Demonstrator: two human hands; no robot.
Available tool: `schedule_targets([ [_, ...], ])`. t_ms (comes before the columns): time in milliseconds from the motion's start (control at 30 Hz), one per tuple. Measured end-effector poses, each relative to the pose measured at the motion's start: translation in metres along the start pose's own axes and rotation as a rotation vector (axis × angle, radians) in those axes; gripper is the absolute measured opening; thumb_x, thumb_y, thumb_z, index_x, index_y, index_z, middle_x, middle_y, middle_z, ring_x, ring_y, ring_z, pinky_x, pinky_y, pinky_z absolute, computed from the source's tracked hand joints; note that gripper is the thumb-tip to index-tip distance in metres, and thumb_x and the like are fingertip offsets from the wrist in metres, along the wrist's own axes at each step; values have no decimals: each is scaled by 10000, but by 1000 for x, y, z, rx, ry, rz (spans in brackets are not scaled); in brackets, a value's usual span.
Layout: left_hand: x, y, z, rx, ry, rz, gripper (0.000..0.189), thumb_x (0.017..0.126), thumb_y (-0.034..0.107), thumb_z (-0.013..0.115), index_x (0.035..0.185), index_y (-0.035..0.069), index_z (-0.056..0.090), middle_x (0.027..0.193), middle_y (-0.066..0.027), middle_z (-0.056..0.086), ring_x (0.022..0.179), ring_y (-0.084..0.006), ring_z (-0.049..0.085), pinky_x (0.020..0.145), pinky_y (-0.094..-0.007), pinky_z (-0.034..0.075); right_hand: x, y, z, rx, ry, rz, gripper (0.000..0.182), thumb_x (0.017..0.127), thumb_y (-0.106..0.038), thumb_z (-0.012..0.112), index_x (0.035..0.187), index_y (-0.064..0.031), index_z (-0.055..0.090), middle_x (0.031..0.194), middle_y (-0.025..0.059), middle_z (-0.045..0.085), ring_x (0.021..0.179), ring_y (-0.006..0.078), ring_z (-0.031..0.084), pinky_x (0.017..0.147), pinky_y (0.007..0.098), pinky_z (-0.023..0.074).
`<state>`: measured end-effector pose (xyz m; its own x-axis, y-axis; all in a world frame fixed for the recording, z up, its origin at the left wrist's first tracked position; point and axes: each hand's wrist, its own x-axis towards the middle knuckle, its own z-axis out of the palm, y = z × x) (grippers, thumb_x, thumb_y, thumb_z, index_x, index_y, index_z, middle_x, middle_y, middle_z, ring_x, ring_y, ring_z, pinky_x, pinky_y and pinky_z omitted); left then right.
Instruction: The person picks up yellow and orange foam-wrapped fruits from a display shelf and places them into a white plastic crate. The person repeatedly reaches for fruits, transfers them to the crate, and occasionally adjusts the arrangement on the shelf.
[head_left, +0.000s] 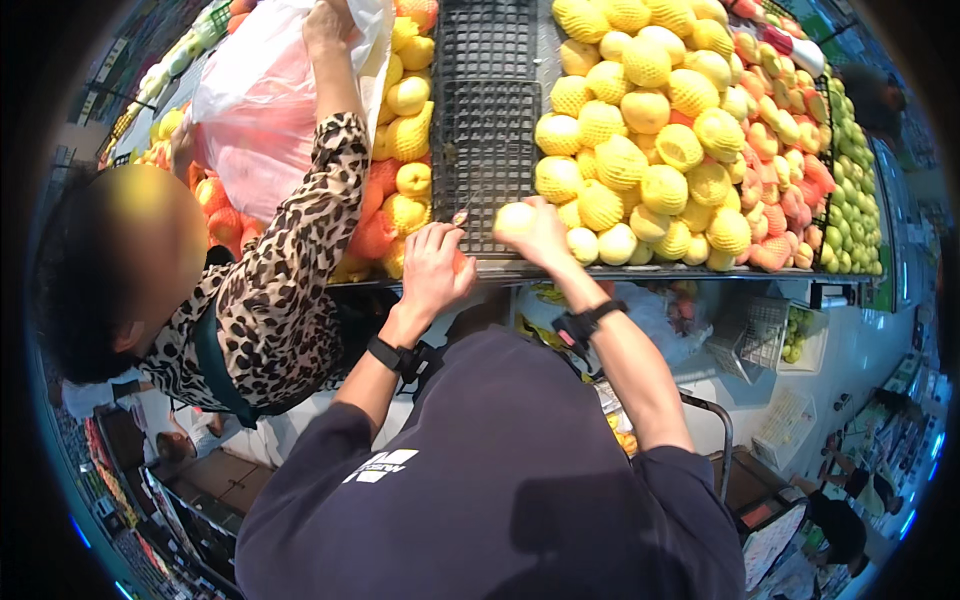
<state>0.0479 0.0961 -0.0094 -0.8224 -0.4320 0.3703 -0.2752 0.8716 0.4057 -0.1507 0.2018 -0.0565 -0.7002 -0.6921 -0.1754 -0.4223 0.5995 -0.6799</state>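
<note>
My right hand (541, 234) grips a pale yellow round fruit (516, 221) over the front of a black plastic crate tray (487, 142). At the display's front edge is my left hand (435, 274), its fingers bent and a small reddish patch showing beneath them; what it holds is mostly hidden. A small sticker or tag (460, 218) lies by its fingertips. To the right rises a heap of yellow fruit (646, 112), many in yellow foam nets. More yellow fruit (409, 95) and some in red-orange foam nets (373, 234) lie left of the tray.
Close on my left, a person in a leopard-print top (285, 285) holds a large, thin plastic bag (255, 105) over the fruit. Peach-coloured fruit (765, 172) and green fruit (851, 180) lie farther right. Below the display are crates (757, 334) and a cart's metal handle (720, 420).
</note>
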Motion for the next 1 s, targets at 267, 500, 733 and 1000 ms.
schedule_targets([
  [267, -2, -20, 20, -299, 104, -165, 144, 899, 159, 667, 897, 16, 689, 860, -179, 694, 843, -389, 677, 794, -459, 542, -54, 12, -83, 308, 202, 42, 766, 704, -360, 934, 1269, 27, 591, 1192, 213, 677, 1105, 310, 675, 975, 419, 533],
  [500, -17, -28, 14, -263, 26, 31, 495, 793, 259, 798, 1179, -10, 644, 1191, -221, 676, 1091, -406, 651, 987, -466, 513, -79, 65, -142, 582, 492, 60, 672, 732, -286, 928, 1232, 30, 608, 1136, 139, 700, 1045, 233, 669, 951, 379, 540],
  [733, -29, -30, 10, -269, 186, -131, 552, 706, 173, 865, 1165, -11, 618, 1187, -217, 639, 1085, -405, 641, 954, -451, 541, -50, 146, -238, 423, 982, 43, 691, 790, -246, 912, 1303, 51, 556, 1290, 176, 626, 1160, 244, 623, 1027, 381, 500],
  [1000, -42, -53, 40, 162, 389, -103, 708, 732, 190, 877, 1336, 96, 522, 1370, -184, 543, 1295, -396, 506, 1079, -556, 363, 3, 213, -283, -109, 1000, -4, 799, 829, -383, 855, 1414, 21, 489, 1362, 295, 559, 1287, 433, 540, 1117, 496, 420],
])
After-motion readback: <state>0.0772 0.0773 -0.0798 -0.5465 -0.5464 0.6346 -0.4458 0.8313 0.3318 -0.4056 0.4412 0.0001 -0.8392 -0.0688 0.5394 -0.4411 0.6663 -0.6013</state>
